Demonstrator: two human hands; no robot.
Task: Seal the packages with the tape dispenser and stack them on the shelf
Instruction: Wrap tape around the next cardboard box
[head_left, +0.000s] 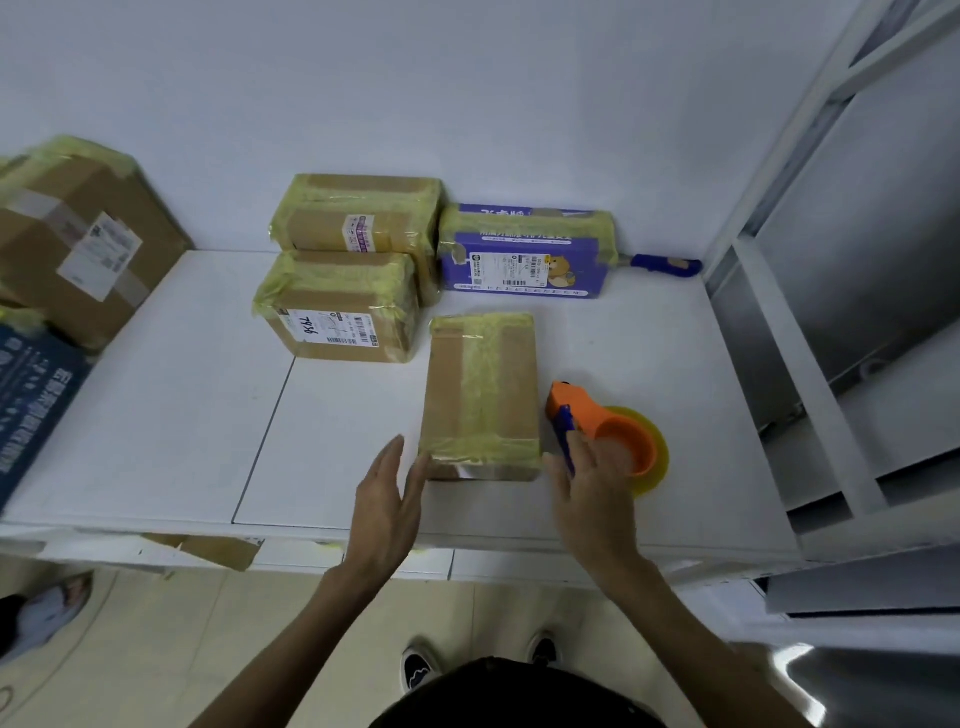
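Four parcels banded in yellowish tape sit on the white table. The nearest, a flat brown cardboard package, lies mid-table. The left hand is at its 7 o'clock corner, fingers straight and spread, holding nothing. At the package's 3 o'clock lies the orange tape dispenser with blue handle and yellow roll. The right hand rests loosely extended fingers on it, not closed round it. A purple printed box stands at 12 o'clock, and two brown cartons at 11.
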